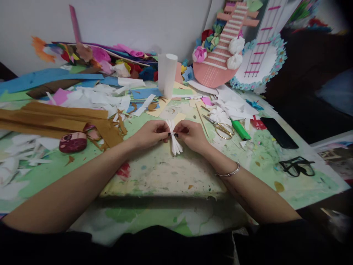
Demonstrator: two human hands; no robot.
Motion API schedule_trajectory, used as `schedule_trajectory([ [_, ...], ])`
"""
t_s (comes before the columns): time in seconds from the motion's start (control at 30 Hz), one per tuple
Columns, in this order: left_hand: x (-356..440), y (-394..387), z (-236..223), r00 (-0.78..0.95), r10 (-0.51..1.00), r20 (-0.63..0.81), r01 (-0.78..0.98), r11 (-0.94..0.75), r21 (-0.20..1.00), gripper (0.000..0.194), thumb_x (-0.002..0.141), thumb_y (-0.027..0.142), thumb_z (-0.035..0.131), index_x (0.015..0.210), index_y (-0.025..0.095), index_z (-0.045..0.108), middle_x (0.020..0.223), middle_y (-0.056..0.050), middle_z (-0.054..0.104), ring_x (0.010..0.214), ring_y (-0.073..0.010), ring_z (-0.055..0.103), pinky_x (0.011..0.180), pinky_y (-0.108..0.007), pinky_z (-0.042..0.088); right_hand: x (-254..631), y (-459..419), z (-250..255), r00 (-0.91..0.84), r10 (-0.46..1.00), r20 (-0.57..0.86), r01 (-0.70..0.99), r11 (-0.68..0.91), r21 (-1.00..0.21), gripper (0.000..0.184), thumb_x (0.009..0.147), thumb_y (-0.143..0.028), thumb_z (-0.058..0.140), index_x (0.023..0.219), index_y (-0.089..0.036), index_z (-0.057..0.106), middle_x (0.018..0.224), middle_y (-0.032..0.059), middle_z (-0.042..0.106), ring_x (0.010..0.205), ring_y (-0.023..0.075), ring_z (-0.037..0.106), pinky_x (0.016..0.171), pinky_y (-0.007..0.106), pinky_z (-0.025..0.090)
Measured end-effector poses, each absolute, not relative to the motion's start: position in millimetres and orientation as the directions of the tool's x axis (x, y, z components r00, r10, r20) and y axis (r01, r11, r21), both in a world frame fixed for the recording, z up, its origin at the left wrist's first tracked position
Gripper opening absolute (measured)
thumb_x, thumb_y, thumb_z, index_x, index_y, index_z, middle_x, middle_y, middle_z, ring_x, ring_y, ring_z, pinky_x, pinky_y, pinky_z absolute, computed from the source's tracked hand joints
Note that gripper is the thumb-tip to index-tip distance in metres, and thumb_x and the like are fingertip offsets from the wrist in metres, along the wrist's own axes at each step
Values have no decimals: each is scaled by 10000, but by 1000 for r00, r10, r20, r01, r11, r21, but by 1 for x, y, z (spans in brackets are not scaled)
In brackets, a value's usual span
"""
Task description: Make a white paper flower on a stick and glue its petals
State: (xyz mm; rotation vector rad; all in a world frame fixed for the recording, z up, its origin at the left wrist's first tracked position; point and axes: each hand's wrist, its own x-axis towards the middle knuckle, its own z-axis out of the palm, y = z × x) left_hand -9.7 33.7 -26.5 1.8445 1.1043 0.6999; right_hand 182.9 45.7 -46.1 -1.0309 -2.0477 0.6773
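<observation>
A folded white paper bundle point(174, 141), pleated like a fan and pinched at its middle, stands between both hands above the paint-stained green table point(165, 173). My left hand point(151, 134) pinches the bundle's middle from the left, fingers closed. My right hand point(191, 135) grips the same spot from the right, fingers curled and pressed together. A thin bracelet point(228, 172) circles the right wrist.
Gold-handled scissors point(223, 129), a green cutter point(240, 129) and a thin stick lie right of the hands. A black phone point(279, 131) and glasses point(297, 166) are farther right. A white paper roll point(167, 75), brown paper strips point(55, 117), a tape roll point(73, 142), scraps and paper guitars point(220, 55) crowd the back.
</observation>
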Motion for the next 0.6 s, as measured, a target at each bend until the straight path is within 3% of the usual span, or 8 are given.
schedule_trajectory([
  [0.2, -13, 35, -27, 415, 910, 3, 440, -204, 874, 106, 735, 243, 571, 750, 138, 582, 600, -17, 608, 522, -107, 507, 504, -226, 365, 184, 46, -42, -404, 858, 317, 555, 506, -660, 209, 637, -23, 529, 721, -154, 669, 696, 4, 654, 644, 104, 519, 631, 234, 370],
  [0.4, -11, 33, -26, 345, 936, 68, 574, -267, 774, 67, 690, 205, 545, 647, 155, 534, 497, 42, 502, 463, -87, 431, 469, -208, 308, 185, 47, -40, -395, 884, 251, 591, 454, -667, 223, 601, -26, 499, 706, -142, 658, 622, -6, 605, 582, 90, 481, 588, 224, 328],
  [0.6, -10, 32, -30, 383, 920, 78, 436, -255, 863, 34, 666, 175, 509, 685, 160, 533, 503, 42, 511, 441, -91, 453, 450, -209, 337, 184, 45, -40, -411, 879, 243, 550, 451, -703, 176, 594, -55, 498, 686, -139, 623, 610, -12, 554, 576, 86, 435, 572, 229, 296],
])
